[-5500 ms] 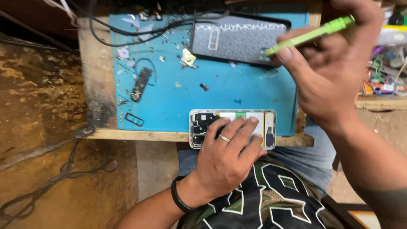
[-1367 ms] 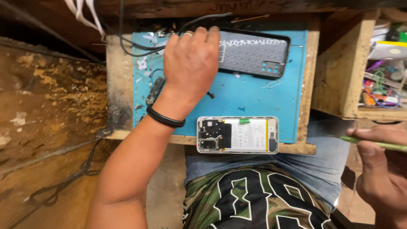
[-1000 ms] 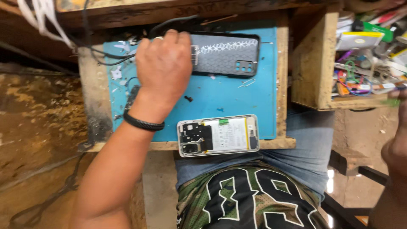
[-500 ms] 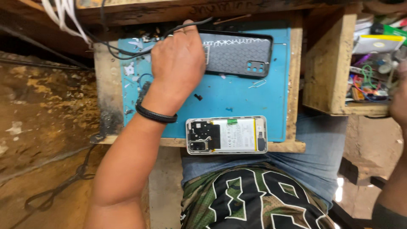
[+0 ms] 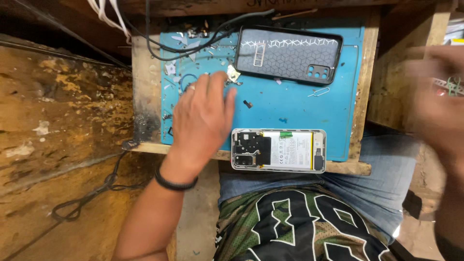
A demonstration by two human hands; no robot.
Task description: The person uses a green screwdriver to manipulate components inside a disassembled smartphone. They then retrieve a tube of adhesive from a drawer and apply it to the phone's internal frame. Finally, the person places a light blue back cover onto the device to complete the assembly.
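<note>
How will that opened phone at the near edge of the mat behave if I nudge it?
The opened phone lies flat, so it would likely slide, not roll. It sits at the blue mat's near edge, so an outward push may drop it. Its exposed board and battery look fragile.

Lighting: even and fairly bright over the blue mat (image 5: 290, 104), dimmer toward the top left corner, which falls into deep shadow. Glare: soft sheen on the dark phone case (image 5: 288, 54). Shadows: faint, soft-edged beneath the left hand (image 5: 203, 118). Focus: centre sharp; opened phone (image 5: 278, 150) crisp. Blur: right hand (image 5: 437, 104) heavily motion-smeared at the frame edge.
</note>
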